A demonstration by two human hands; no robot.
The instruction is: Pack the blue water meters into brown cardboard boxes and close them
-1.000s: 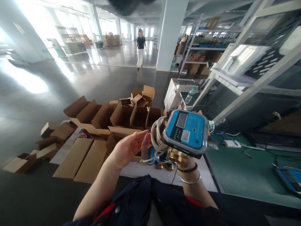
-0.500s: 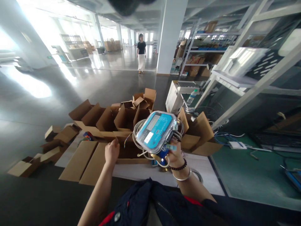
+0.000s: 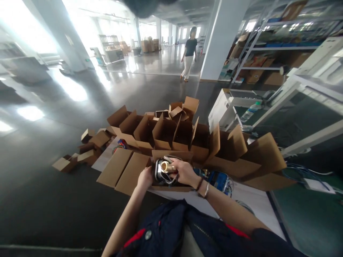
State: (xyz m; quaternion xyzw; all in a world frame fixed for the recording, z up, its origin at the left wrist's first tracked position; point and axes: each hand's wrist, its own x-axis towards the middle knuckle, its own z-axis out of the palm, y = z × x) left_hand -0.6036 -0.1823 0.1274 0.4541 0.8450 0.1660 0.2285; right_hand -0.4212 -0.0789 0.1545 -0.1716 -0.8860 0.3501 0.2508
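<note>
My right hand [image 3: 185, 172] is closed around a meter [image 3: 167, 167] with a brass pipe end pointing up and a grey cable looped about it. The meter is tilted on end inside the mouth of the nearest open cardboard box [image 3: 173, 155]; its display face is turned out of sight. My left hand [image 3: 144, 177] grips that box's left edge, beside the folded-out flaps. Another blue meter [image 3: 220, 181] with coiled cable lies on the white surface right of my right hand.
A row of open cardboard boxes [image 3: 163, 137] stands just behind. Small loose boxes [image 3: 89, 153] lie on the left. To the right are a white metal frame [image 3: 278, 103], a bottle [image 3: 250, 111] and blue cables. A person [image 3: 190, 50] walks in the background.
My right hand has turned the meter on end and lowered it into the box mouth. The view has swung left. The distant person has moved and is now in stride.
</note>
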